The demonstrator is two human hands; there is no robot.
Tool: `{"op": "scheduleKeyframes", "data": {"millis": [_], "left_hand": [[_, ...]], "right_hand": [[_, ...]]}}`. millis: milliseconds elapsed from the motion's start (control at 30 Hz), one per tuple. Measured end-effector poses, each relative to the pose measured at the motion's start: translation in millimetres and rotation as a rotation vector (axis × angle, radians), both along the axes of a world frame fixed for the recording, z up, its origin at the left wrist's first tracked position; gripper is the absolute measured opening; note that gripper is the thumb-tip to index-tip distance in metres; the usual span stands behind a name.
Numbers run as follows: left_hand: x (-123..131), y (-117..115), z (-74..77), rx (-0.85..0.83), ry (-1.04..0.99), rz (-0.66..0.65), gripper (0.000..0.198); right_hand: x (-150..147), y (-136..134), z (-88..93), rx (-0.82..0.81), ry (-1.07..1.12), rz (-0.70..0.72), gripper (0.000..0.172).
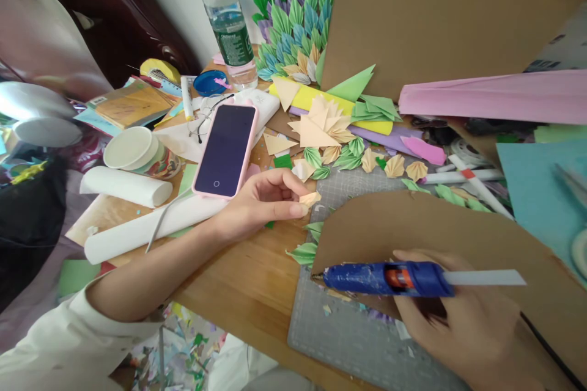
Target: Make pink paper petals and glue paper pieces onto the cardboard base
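My left hand (263, 198) pinches a small pleated orange paper leaf (310, 199) between thumb and fingers, just left of the cutting mat. In my right hand (468, 317) is a blue glue gun (367, 279) with a white glue stick (488, 278) sticking out of its back end. Its nozzle points left, at the left tip of a curved brown cardboard piece (403, 220). Green paper leaves (303, 253) show past the cardboard's left edge. Beneath lies a grey cutting mat (316, 311). More folded orange leaves (394, 166) rest along the mat's far edge.
A phone in a pink case (225, 149) leans near my left wrist, beside white paper rolls (128, 186). A water bottle (232, 36) stands at the back, near a panel of layered paper leaves (298, 18). Scissors (573, 180) lie at right on blue paper (527, 177).
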State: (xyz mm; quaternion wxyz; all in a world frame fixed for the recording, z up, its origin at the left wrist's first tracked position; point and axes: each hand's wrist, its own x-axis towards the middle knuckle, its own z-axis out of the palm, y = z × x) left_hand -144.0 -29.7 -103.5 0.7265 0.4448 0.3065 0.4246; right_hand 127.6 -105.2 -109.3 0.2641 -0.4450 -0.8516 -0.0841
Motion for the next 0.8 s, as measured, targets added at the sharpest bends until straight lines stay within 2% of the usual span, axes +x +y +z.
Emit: {"op": "scheduleKeyframes", "data": {"millis": [667, 800], "left_hand": [[0.7, 0.2, 2.1, -0.004, -0.054, -0.005, 0.02], [0.4, 0.4, 1.6, 0.011, -0.062, -0.013, 0.019]], "right_hand": [[1.4, 0.2, 1.6, -0.04, 0.023, 0.023, 0.011], [0.4, 0.8, 0.4, -0.028, 0.045, -0.02, 0.012]]}}
